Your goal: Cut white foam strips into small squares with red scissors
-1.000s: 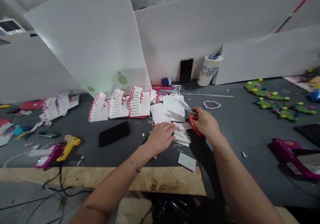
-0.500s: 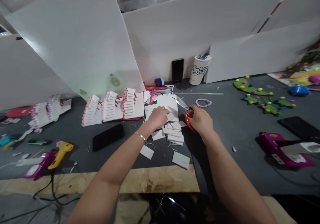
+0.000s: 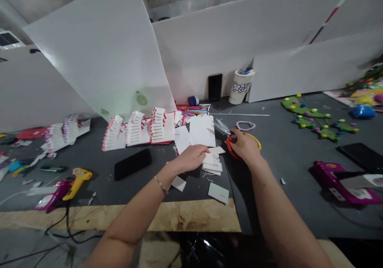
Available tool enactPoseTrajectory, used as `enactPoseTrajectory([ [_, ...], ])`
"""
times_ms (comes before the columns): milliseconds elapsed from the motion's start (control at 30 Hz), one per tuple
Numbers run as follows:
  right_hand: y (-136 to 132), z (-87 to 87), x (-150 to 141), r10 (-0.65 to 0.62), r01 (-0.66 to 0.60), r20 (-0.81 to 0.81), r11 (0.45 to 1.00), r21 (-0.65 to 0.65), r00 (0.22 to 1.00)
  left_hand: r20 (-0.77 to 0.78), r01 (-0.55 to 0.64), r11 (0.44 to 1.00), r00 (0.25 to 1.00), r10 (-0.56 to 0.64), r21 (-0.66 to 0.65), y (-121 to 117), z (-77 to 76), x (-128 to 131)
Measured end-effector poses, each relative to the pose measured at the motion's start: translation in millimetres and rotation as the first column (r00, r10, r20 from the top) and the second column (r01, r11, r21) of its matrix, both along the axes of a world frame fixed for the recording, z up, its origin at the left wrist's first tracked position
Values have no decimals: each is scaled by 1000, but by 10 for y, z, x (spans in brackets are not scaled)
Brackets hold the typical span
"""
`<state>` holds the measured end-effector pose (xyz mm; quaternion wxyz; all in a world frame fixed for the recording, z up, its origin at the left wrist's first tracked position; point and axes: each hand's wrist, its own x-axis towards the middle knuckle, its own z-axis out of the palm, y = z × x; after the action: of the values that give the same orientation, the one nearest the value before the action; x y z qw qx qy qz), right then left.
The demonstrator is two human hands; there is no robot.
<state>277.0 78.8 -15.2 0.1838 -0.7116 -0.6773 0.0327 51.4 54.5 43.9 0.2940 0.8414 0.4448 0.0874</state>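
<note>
My right hand (image 3: 245,145) grips the red-and-yellow handles of a pair of scissors (image 3: 227,134), whose blades point up and left over the grey tabletop. My left hand (image 3: 191,158) lies with curled fingers on a stack of small white cut pieces (image 3: 213,165), pinching the top ones. Behind the stack lie larger white sheets (image 3: 201,130). Two loose white pieces (image 3: 218,192) rest nearer to me.
A black phone (image 3: 133,163) lies left of my hand. White stepped paper models with red edges (image 3: 136,129) stand behind it. Glue guns (image 3: 63,185) sit at left, a purple one (image 3: 344,177) at right. A cup (image 3: 241,86), another phone and green felt shapes (image 3: 317,117) lie beyond.
My left hand reached back to the large sheets, then came back onto the stack of small pieces. The right hand with the scissors stayed nearly in place.
</note>
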Motion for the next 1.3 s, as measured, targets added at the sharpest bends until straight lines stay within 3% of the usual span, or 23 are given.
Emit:
enactPoseTrajectory([
  [233, -29, -30, -24, 43, -42, 49, 999, -20, 998, -210, -38, 996, 976, 55, 85, -413, 44, -457],
  [467, -186, 243, 23, -13, 13, 140, 1000, 1, 990, -208, -178, 977, 958, 199, 114, -622, -11, -805],
  [500, -199, 284, 40, 12, -15, 116, 999, 28, 993, -197, -187, 974, 958, 209, 127, -628, -23, -831],
  [567, -209, 337, 60, 188, -188, 1, 980, 60, 982, -159, -182, 973, 966, 205, 144, -628, -43, -848],
  [667, -208, 333, 24, 518, -530, -187, 848, -18, 835, -105, -178, 969, 975, 198, 170, -588, -70, -754],
  [733, -207, 293, -29, 586, -616, -212, 778, -125, 782, -74, -174, 964, 979, 192, 201, -523, -95, -609],
  [867, -190, 231, -102, 556, -570, -128, 789, -232, 821, -48, -5, 967, 999, 17, 254, -303, -170, -230],
  [1000, -186, 266, -123, 565, -604, -215, 756, -252, 797, -133, 136, 951, 986, -103, 276, -107, -224, 30],
  [1133, -220, 339, -122, 549, -641, -339, 708, -296, 764, -213, 197, 951, 966, -147, 237, -114, -201, 42],
  [1300, -241, 349, -84, 454, -598, -415, 724, -344, 788, -300, 226, 957, 940, -164, 184, -286, -177, -58],
])
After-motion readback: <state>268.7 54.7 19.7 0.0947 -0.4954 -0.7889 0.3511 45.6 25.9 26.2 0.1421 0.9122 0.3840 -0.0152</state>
